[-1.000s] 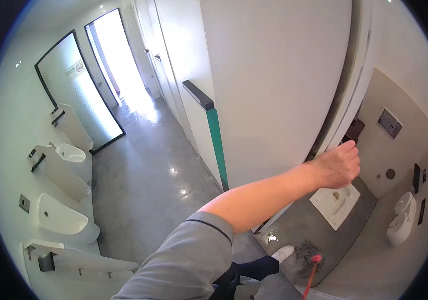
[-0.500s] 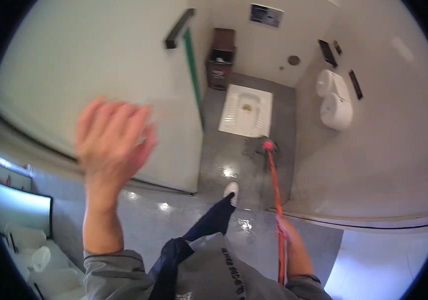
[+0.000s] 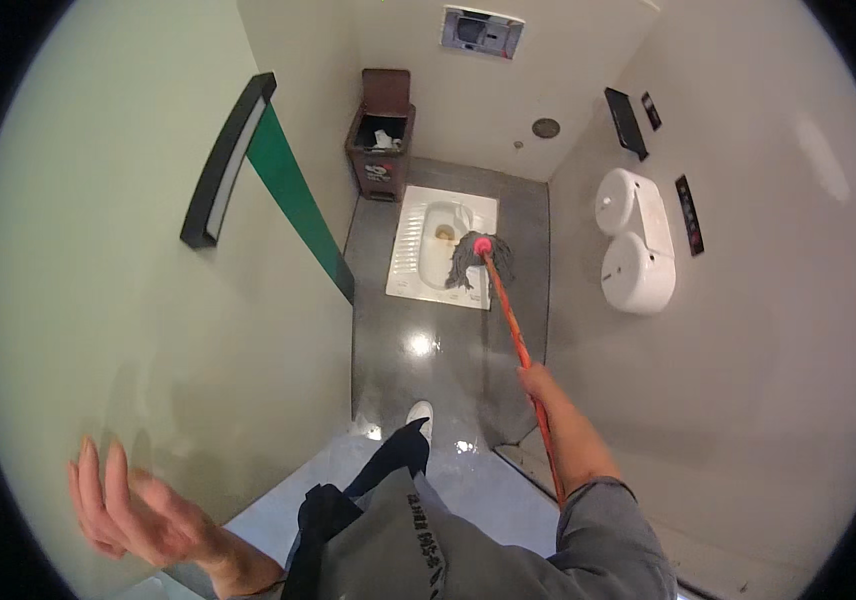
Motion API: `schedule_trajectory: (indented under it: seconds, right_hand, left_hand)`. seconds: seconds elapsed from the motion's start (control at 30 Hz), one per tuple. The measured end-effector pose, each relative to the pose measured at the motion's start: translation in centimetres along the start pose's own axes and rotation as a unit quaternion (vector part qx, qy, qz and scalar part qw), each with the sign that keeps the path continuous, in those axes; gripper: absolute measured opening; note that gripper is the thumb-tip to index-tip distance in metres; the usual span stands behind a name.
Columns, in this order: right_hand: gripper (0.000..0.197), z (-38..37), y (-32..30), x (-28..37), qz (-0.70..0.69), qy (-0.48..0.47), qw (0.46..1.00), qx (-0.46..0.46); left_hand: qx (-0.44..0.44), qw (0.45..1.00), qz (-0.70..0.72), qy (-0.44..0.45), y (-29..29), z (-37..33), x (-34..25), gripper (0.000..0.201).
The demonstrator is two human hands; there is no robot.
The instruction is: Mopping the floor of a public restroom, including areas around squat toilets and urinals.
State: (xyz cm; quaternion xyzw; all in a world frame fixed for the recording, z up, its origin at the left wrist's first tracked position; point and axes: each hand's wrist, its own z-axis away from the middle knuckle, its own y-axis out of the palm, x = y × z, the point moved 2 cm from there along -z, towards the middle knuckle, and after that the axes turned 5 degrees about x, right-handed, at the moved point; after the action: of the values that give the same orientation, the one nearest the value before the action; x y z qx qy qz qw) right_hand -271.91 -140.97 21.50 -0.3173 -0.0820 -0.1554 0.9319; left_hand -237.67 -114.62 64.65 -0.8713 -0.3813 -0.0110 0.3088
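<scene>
My right hand (image 3: 536, 381) grips the orange handle of a mop (image 3: 510, 318), its fingers wrapped round the shaft. The mop's grey string head (image 3: 466, 262), with a pink-red collar, rests over the right side of a white squat toilet (image 3: 410, 250). At the lower left, my left hand (image 3: 138, 505) holds nothing; its fingers are apart and partly bent, close to the pale door or panel (image 3: 128, 330). I cannot tell whether they touch it.
A brown pedal bin (image 3: 380, 165) with its lid up stands at the back left. White paper dispensers (image 3: 640, 272) and a black shelf (image 3: 627, 124) are on the right wall. A black handle (image 3: 230, 165) juts from the left panel. The grey floor (image 3: 388, 350) shines with reflections.
I have moved further into the stall. The mop head has gone forward from the floor onto the toilet. My left hand has dropped down and left along the door panel.
</scene>
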Motion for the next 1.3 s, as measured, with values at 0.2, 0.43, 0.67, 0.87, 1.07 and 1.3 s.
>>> schedule_trajectory:
  seconds: [0.2, 0.43, 0.67, 0.87, 1.07, 1.3]
  right_hand:
    - [0.039, -1.4, -6.0, 8.6, 0.002, -0.085, 0.996, 0.026]
    - [0.028, 10.9, -4.6, 5.5, -0.47, -0.016, 0.858, 0.207]
    - [0.032, 19.1, -2.3, 0.9, -0.695, 0.163, 0.642, 0.279]
    - [0.026, 15.4, -6.1, 2.0, -0.758, 0.187, 0.541, 0.313]
    - [0.028, 4.8, -14.6, -2.5, -0.681, 0.168, 0.631, 0.333]
    - [0.029, 0.8, -22.3, -0.6, -0.594, 0.207, 0.69, 0.358]
  left_hand:
    - [-0.078, 0.949, 0.301, -0.053, 4.5, -7.8, -4.0, 0.027]
    - [0.123, 0.967, 0.224, -0.016, 11.1, -12.0, -7.0, 0.031]
    - [0.307, 0.913, 0.257, 0.075, 15.7, -13.7, -8.9, 0.05]
    - [0.367, 0.909, 0.181, 0.081, 17.7, -13.8, -10.0, 0.063]
    - [0.372, 0.917, 0.143, 0.026, 18.9, -13.5, -12.0, 0.065]
    - [0.386, 0.918, 0.09, -0.003, 20.1, -14.6, -12.6, 0.061]
